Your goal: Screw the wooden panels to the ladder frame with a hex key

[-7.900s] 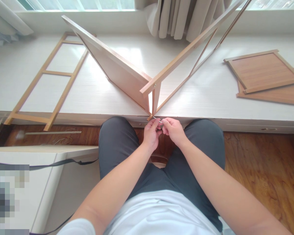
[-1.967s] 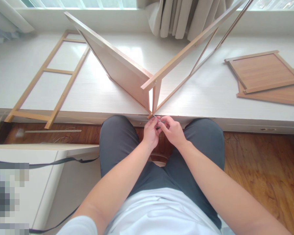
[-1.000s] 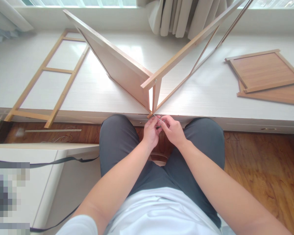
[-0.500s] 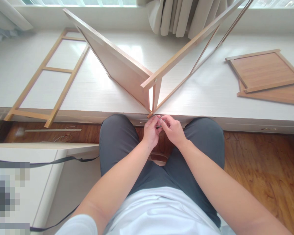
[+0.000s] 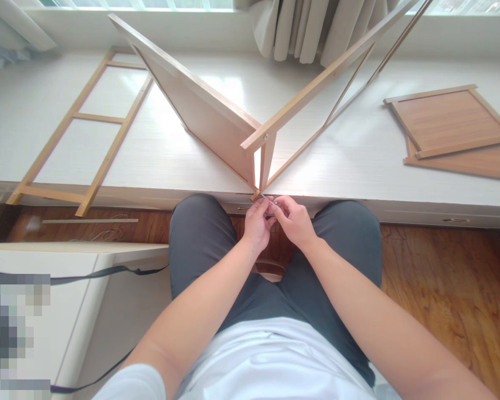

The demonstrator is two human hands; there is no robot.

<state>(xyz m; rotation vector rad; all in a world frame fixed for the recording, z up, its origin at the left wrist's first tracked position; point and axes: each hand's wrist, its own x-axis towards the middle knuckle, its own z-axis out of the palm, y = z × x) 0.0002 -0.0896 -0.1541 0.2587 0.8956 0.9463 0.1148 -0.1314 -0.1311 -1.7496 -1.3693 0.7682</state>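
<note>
In the middle of the view, my right hand (image 5: 292, 219) pinches a thin metal rod (image 5: 266, 198) that looks like a hex key. Close beside it on the left, my left hand (image 5: 258, 221) is closed at the same rod, its fingertips nearly meeting those of the right. The rod's far end reaches the lower corner of a wooden frame (image 5: 300, 108) at the counter's front edge. That frame stands upright and meets a standing wooden panel (image 5: 200, 111) in a V shape. A small metal fitting (image 5: 266, 136) shows in the frame's upper end. Exactly where the rod's tip sits is too small to tell.
A ladder-like wooden frame (image 5: 98, 169) lies on the white counter (image 5: 183, 172) at left, overhanging its front edge. Two wooden panels (image 5: 450, 122) overlap at right. Curtains (image 5: 291, 28) hang behind. A pale strip (image 5: 89, 221) lies on the floor, and a dark strap (image 5: 104, 272) crosses a white surface.
The camera view has shifted very slightly. Both hands keep their grip and place, and the frame and panel stay as they were.
</note>
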